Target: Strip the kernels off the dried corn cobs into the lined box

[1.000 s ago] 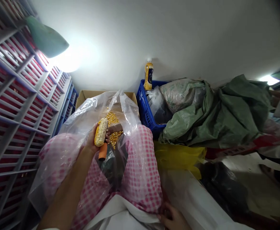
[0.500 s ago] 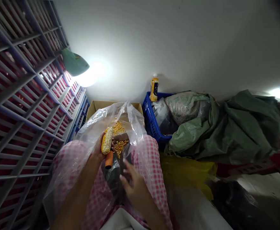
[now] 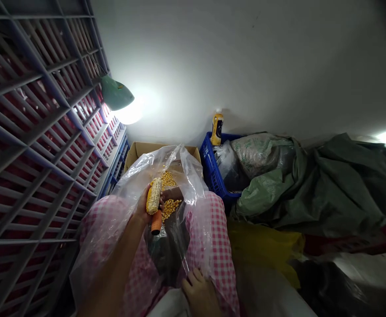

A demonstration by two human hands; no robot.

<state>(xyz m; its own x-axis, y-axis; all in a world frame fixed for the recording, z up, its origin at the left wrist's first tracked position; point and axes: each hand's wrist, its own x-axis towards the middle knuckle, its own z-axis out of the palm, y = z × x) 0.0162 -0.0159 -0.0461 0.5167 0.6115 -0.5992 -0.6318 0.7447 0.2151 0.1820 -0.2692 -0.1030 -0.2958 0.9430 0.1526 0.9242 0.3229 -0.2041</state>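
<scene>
My left hand (image 3: 144,206) is closed around a corn cob (image 3: 153,196), whose visible side is mostly pale and stripped, with yellow kernels along its left edge. An orange cylinder with a dark end (image 3: 156,222), like a handle, sticks out below the cob in the same hand; its other end is hidden. Below them a clear plastic bag (image 3: 130,176) spreads over my lap and into a cardboard box (image 3: 132,152). Loose yellow corn kernels (image 3: 170,208) lie in the bag. My right hand (image 3: 201,290) rests low at my lap, fingers curled by the bag's near edge; what they hold, if anything, is hidden.
A tall slatted crate stack (image 3: 57,132) rises at my left, with a lit green lamp (image 3: 116,93) on it. To the right, a blue crate (image 3: 209,163) contains bags and a yellow bottle (image 3: 217,127). Green sheeting (image 3: 347,185) and a yellow bag (image 3: 265,246) lie farther right.
My right hand has moved down from beside the bag's middle to my lap, and its spread fingers have curled. My left hand still holds the cob and the orange cylinder. The view has shifted slightly.
</scene>
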